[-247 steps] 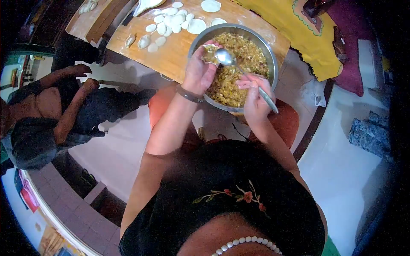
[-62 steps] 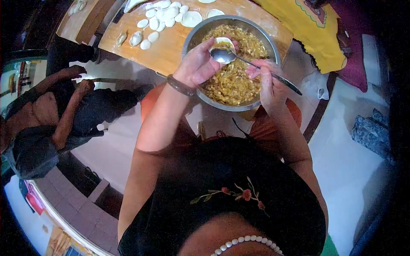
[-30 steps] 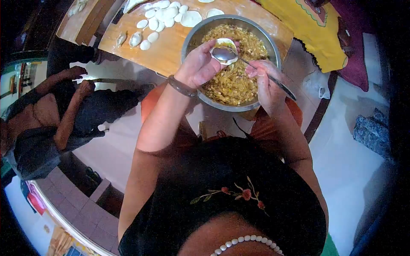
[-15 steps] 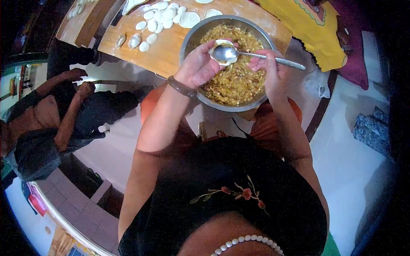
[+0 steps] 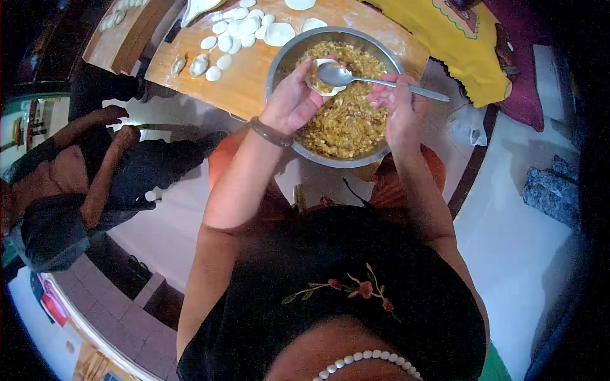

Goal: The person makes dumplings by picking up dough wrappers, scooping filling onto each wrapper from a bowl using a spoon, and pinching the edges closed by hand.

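Note:
My left hand [image 5: 297, 101] holds a round dough wrapper [image 5: 330, 89] on its palm and fingers, over the left side of a steel bowl [image 5: 274, 75]. A metal spoon [image 5: 381, 82] is gripped by its handle in my right hand [image 5: 400, 108]. The spoon's bowl lies over the wrapper and hides much of it; some filling shows beside it. Chopped yellow-brown filling [image 5: 346, 130] fills much of the steel bowl, which sits against the table edge near my knees.
Several small dough discs [image 5: 244, 28], a few flat wrappers [image 5: 279, 34] and two filled dumplings [image 5: 198, 65] lie on the wooden table [image 5: 184, 82]. A seated person [image 5: 70, 171] is at the left. A yellow cloth [image 5: 467, 54] hangs at the upper right.
The spoon's bowl has shifted slightly up and left over the wrapper, and its handle has moved left with my right hand. My left hand stays in nearly the same place.

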The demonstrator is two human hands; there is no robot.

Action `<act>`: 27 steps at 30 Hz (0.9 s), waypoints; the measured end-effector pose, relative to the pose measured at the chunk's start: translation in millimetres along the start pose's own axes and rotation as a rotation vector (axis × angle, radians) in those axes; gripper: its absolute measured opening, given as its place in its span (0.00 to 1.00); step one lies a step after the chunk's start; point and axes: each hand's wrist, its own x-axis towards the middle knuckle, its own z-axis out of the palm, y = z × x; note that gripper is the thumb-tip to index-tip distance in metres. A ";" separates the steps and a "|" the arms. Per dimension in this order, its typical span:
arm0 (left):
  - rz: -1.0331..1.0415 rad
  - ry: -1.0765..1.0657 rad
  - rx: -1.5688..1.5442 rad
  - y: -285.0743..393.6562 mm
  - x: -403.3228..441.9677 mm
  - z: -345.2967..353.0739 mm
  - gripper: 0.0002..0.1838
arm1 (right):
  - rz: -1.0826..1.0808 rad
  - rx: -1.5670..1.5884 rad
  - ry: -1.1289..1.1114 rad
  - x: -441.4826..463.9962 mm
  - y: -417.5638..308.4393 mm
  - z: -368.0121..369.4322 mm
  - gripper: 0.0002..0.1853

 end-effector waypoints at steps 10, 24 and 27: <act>0.120 0.123 -0.027 13.1 3.1 -7.4 0.23 | -0.218 -0.335 0.038 -3.9 -32.0 -5.0 0.14; 0.074 -0.101 -0.167 33.1 -22.2 16.7 0.26 | -0.716 -0.624 -0.391 25.8 17.1 18.9 0.11; 0.000 -0.263 -0.255 34.3 -20.7 7.6 0.27 | -0.733 -0.739 -0.422 20.1 13.7 26.0 0.20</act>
